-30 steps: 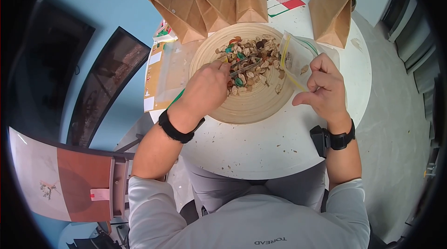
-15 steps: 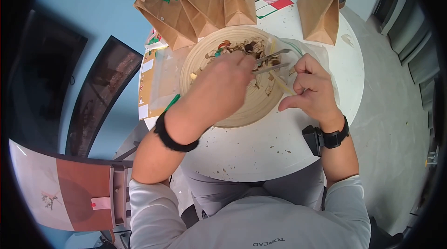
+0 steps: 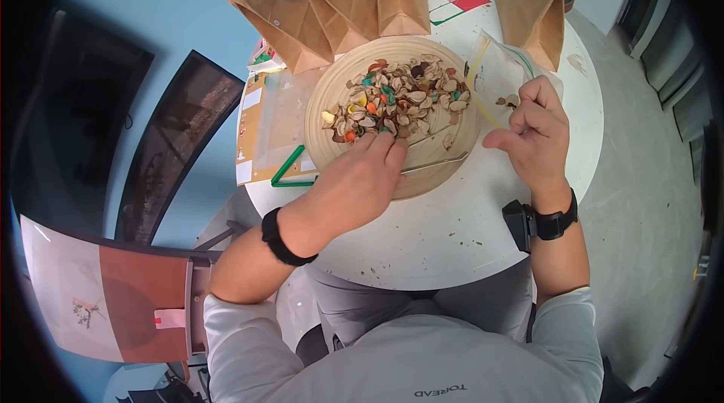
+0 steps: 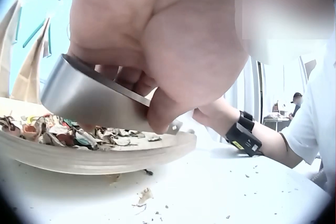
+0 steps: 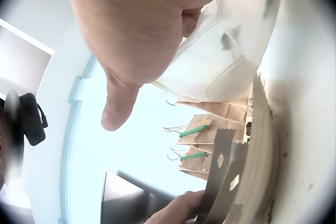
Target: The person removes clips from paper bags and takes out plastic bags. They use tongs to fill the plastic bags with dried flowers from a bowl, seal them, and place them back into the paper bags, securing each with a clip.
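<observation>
The left hand [image 3: 354, 184] grips metal tongs [image 3: 441, 163] low over the near part of a round wooden tray [image 3: 320, 94], which bears dried petals [image 3: 411, 98] in beige, orange, green and yellow. In the left wrist view the bent metal band of the tongs [image 4: 94, 100] runs under the palm. The right hand [image 3: 537, 135], at the tray's right, holds a clear zip bag [image 3: 494, 75] by its edge with curled fingers, thumb held apart. A few dark petals lie inside the bag. In the right wrist view the tongs' toothed tips [image 5: 223, 145] stand near the tray rim.
Paper bags [image 3: 283, 18] stand behind the tray, and another [image 3: 535, 11] at the back right. Left of the tray lie a green clip [image 3: 286, 165] and a clear sheet over brown card [image 3: 253, 116]. Crumbs dot the white table [image 3: 422, 245]'s near side.
The left hand with the tongs went right to the bag's mouth, then came back left and nearer the body. More dark petals show in the bag. The right hand keeps its hold.
</observation>
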`<state>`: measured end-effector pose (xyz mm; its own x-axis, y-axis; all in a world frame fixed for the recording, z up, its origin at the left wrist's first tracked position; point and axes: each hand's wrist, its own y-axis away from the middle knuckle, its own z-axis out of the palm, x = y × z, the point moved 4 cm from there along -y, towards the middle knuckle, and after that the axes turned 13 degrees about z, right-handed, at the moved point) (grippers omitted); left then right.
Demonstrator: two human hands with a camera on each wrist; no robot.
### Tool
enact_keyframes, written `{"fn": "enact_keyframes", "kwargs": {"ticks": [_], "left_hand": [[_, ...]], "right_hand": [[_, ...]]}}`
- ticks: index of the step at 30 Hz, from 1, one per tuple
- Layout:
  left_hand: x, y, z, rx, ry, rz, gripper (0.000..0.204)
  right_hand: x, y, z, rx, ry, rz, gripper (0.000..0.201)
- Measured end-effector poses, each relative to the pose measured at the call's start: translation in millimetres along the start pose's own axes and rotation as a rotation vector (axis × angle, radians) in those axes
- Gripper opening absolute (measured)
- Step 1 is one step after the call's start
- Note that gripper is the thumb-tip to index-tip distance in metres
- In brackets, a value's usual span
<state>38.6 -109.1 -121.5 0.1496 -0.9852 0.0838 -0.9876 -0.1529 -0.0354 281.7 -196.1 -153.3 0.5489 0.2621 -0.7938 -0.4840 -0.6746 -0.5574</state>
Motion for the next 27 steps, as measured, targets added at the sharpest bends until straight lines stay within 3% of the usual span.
{"fn": "enact_keyframes", "kwargs": {"ticks": [6,15,27], "left_hand": [[-55,-15,7,-0.019,-0.168,-0.247,0.034],[-84,-23,9,0.067,-0.075,-0.116,0.018],[-84,-7,2,0.100,0.054,-0.122,0.020]], "right_hand": [[0,1,2,-0.068,-0.007,0.019,0.063],[-4,1,5,-0.157,0.013,-0.007,0.063],[-4,1,10,-0.239,-0.017,-0.011,0.061]]}}
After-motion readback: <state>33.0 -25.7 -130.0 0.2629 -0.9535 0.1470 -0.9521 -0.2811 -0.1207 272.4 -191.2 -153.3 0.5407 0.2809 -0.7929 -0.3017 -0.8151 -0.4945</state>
